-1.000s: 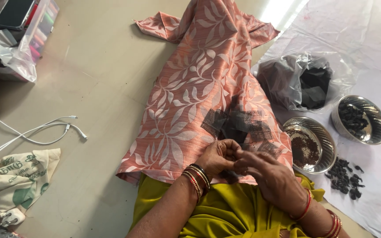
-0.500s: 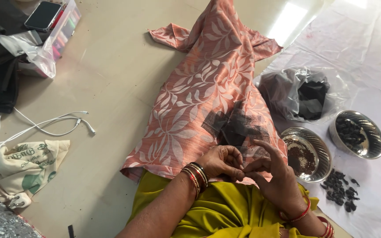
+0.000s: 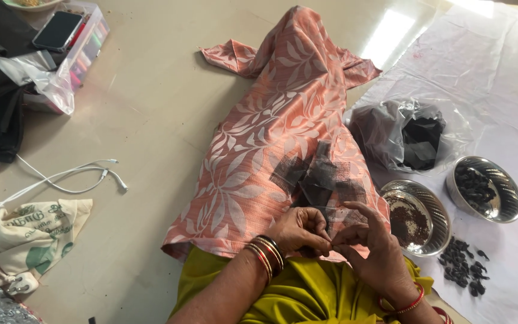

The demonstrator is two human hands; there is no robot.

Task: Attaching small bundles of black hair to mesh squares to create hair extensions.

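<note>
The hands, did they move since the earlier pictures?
A little. The right hand lifted its fingers and spread them, then brought them back to meet the left hand, fingertips pinched together over the peach leaf-print cloth. Whatever they pinch is too small to see. The dark mesh pieces, two steel bowls and black bits stayed put.

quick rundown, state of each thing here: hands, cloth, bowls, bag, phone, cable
left hand: fingers pinched, meeting the right hand
right hand: fingertips pinched against the left; what they hold is too small to tell
peach leaf-print cloth: spread flat on floor
dark mesh pieces: lying on the cloth
near steel bowl: holds brown grains
far steel bowl: holds black pieces
clear plastic bag: open, dark cloth inside
phone: screen dark
white cable: loose
</note>
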